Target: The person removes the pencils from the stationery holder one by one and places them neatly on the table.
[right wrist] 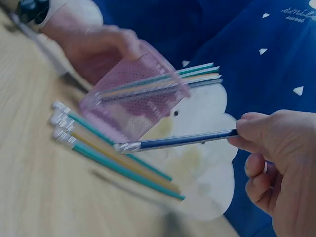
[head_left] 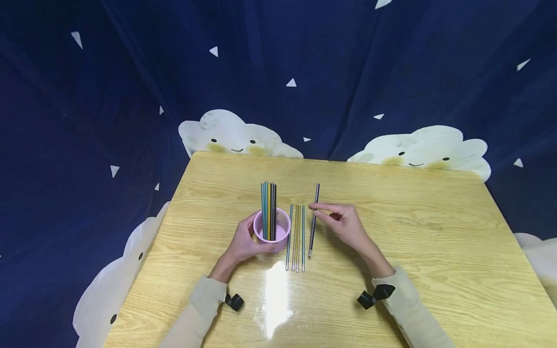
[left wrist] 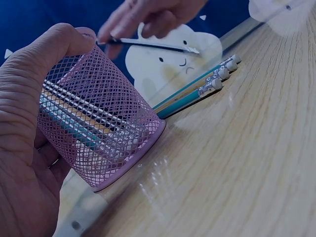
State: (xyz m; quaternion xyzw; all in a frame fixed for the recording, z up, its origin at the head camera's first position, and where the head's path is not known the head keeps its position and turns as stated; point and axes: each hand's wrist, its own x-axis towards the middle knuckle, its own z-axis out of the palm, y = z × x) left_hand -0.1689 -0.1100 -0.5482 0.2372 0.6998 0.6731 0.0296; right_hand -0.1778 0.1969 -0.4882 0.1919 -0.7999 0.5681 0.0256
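Observation:
My left hand [head_left: 244, 241] is wrapped around a pink mesh pencil cup [left wrist: 106, 113] that stands upright on the table. Several pencils [head_left: 269, 208], green, yellow and dark, lean inside it with their ends above the rim. Between thumb and fingers my right hand [head_left: 345, 224] pinches a dark blue pencil [right wrist: 185, 140], its silver eraser end toward me. That pencil is raised off the table, to the right of the cup. Just right of the cup, several green and yellow pencils [head_left: 297, 237] lie side by side, white erasers toward me.
The wooden table [head_left: 417, 232] stretches out on both sides. At its far edge hangs a dark blue curtain [head_left: 330, 63] with white triangles and smiling clouds. Each wrist wears a black strap [head_left: 376, 296] over a light sleeve.

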